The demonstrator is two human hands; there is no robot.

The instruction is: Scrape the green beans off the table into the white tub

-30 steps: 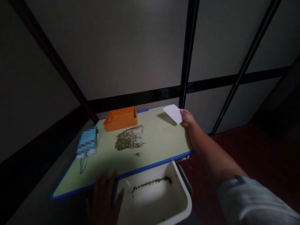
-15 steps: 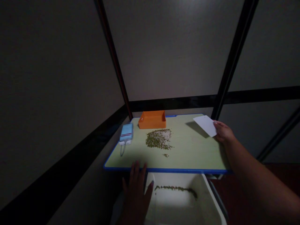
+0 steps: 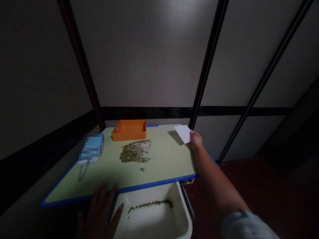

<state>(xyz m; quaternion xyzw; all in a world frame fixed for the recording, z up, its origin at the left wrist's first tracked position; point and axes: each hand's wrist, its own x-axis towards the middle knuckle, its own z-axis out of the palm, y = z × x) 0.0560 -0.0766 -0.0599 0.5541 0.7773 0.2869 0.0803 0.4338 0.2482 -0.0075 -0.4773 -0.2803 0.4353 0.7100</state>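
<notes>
My right hand [image 3: 196,139] grips a white card [image 3: 183,133] by its right edge, tilted above the far right part of the table [image 3: 169,159]. Left of the card, a patch of small green and pale grains [image 3: 134,152] lies spread on the tabletop, with a small cluster [image 3: 142,169] in front of it. My left hand [image 3: 101,205] has its fingers spread at the table's front edge, beside the left rim of a white tub [image 3: 183,212]. A line of similar grains [image 3: 152,203] runs along the inside of that tub.
An orange tray [image 3: 129,130] stands at the back of the table. On the left edge lies a blue object [image 3: 92,146], blurred out, with a white part and a cord or loop. Panelled walls [image 3: 149,59] rise behind, and dark red floor [image 3: 231,182] shows at right.
My view has turned to the right, so everything sits further left in the picture. The card remains in my right hand, and my left hand stays spread by the table edge.
</notes>
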